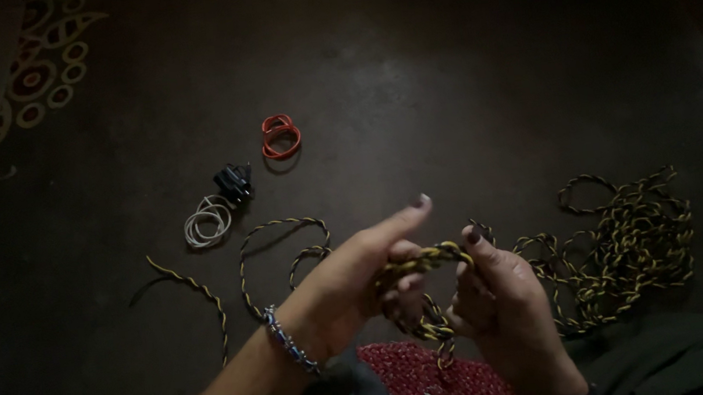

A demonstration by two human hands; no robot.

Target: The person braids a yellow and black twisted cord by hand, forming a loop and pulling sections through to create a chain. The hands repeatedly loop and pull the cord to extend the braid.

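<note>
Dim light; floor (444, 81) dark, seen from above.

Left hand (352, 281) is raised at centre frame, index finger stretched out toward the upper right, the remaining fingers curled around a twisted yellow-and-black cord (425, 260). A beaded bracelet (287, 342) is worn at that wrist. Right hand (506, 312) is set just beside it, thumb and forefinger pinched narrow on the same cord where it arches between the two hands. The cord appears to be held taut across this short span so that a loop can be kept open and controlled; a doubled length is hung down between the palms toward a red woven piece (460, 379) resting at the lower edge of the frame.

The loose supply of cord (630, 245) is heaped at the right of the frame, near the right hand, probably so that slack can be drawn without reaching. Further strands (277, 241) are trailed across the floor left of the left hand.

Well apart, toward upper centre-left: red bangles (280, 137), a small black object (233, 181) (kind not discernible), and a white coil (209, 221) touching or just beside it. A patterned mat (38, 74) is seen at the upper left corner.

Open floor is left above the hands; the lower edge is crowded by dark cloth (678, 354).
</note>
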